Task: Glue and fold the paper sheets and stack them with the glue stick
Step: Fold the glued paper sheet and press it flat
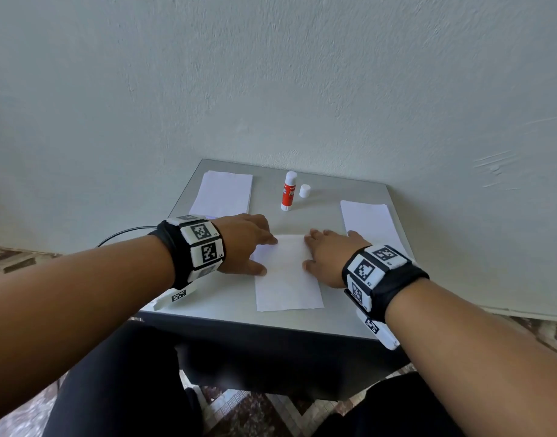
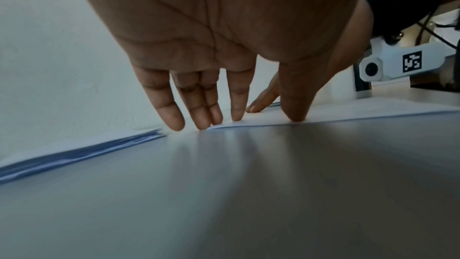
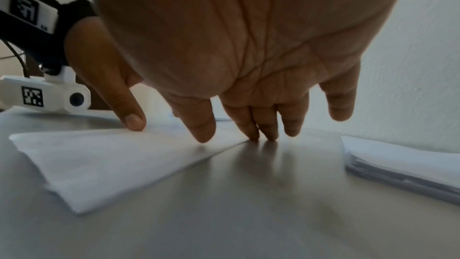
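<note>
Sheet [image 1: 286, 275] flat on the table [image 1: 337, 216]
Left hand [image 1: 244, 244] and right hand [image 1: 329, 257] press its edges with straight, spread fingers

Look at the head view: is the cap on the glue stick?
No, the cap stands on the table beside the upright glue stick.

Glue stick [image 1: 288, 192], far middle of bench: red label, white lettering too small to read. Wristbands [image 1: 203, 247] on both wrists: black-and-white square code markers with tiny corner characters, not legible. No other readable text on paper or bench.
</note>
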